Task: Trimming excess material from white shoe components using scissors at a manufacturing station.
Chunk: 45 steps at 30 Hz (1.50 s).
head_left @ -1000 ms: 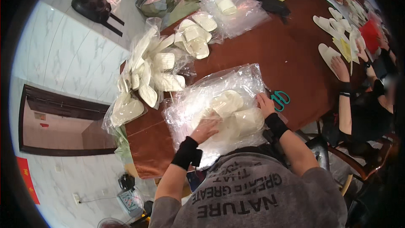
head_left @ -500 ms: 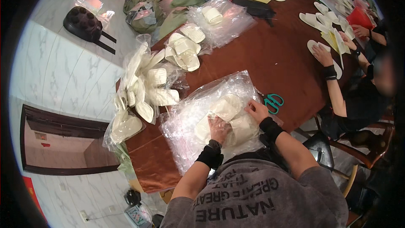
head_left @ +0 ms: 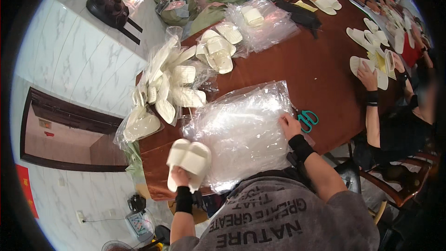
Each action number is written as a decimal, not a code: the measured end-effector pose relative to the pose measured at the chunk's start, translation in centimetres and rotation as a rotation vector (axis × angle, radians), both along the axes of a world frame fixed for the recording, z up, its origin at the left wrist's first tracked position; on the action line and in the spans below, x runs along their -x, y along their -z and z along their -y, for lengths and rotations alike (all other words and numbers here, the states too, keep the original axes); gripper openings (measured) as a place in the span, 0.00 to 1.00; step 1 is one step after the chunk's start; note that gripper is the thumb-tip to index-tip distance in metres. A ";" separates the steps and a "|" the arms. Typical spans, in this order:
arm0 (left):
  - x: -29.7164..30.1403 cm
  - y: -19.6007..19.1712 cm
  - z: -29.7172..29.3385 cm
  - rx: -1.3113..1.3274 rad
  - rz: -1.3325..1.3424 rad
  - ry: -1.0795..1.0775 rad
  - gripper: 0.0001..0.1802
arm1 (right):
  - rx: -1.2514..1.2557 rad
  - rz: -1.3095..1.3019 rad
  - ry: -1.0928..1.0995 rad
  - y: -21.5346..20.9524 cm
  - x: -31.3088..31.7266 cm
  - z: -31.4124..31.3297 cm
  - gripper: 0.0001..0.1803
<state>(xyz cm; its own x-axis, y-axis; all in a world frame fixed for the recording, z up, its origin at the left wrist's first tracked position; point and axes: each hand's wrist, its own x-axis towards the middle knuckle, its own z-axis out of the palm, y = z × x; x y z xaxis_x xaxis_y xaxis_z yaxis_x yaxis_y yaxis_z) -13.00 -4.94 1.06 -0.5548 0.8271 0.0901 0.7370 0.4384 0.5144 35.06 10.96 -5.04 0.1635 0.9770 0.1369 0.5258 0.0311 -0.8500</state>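
Left hand (head_left: 180, 176) is closed around a pair of white slippers (head_left: 188, 159), gripping them from below at the near left corner of the brown bench (head_left: 320, 79); the pair is stacked sole to sole and held clear of the bench edge, just left of the clear plastic bags (head_left: 244, 132). Right hand (head_left: 290, 125) lies flat, fingers spread, pressing on the right edge of those bags (a loose crinkled heap, contents not discernible through the glare). Both wrists carry black wristbands.

Teal-handled scissors (head_left: 306, 119) lie on the bench just beside the right hand, not touched by it.

Further out on the left side: a big bag of white slippers (head_left: 169, 86), fanned in a heap, overhanging the bench edge. Behind it, a smaller group of slippers (head_left: 217, 49) and another plastic-wrapped bundle (head_left: 260, 21).

Right side of the bench: another person's hand (head_left: 367, 75) rests on a white slipper, with more loose slippers (head_left: 371, 37) spread near it.

Floor is pale marble tile (head_left: 69, 60); a dark bag (head_left: 108, 8) sits on it, well apart from the bench.
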 end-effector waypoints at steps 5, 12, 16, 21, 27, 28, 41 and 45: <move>-4.5 -10.4 -1.6 -0.433 0.307 0.120 0.14 | 0.102 0.053 -0.021 -0.7 -0.6 0.1 0.11; -22.1 -11.6 -8.7 -0.396 0.328 0.532 0.09 | 0.028 0.086 -0.052 -0.5 0.1 0.0 0.11; -22.3 -0.7 -11.4 0.099 0.015 0.467 0.09 | 0.003 0.055 -0.117 0.0 -0.7 -0.4 0.12; -17.9 3.4 -8.3 -0.269 0.172 0.568 0.14 | -0.041 0.060 -0.322 -8.5 -1.0 0.9 0.11; -16.7 -1.6 -6.4 -0.311 0.258 0.457 0.11 | -0.008 0.525 -0.097 -6.7 -7.0 1.9 0.17; -16.8 -2.0 -6.4 -0.293 0.263 0.462 0.11 | 0.096 0.633 -0.102 -5.7 -7.3 2.0 0.20; -18.5 -0.9 -6.8 -0.083 -0.129 0.733 0.19 | 0.175 0.789 -0.156 -2.9 -8.0 2.4 0.31; -18.6 -0.3 -7.1 -0.002 -0.177 0.724 0.08 | 0.153 0.683 -0.183 -1.4 -11.4 0.0 0.28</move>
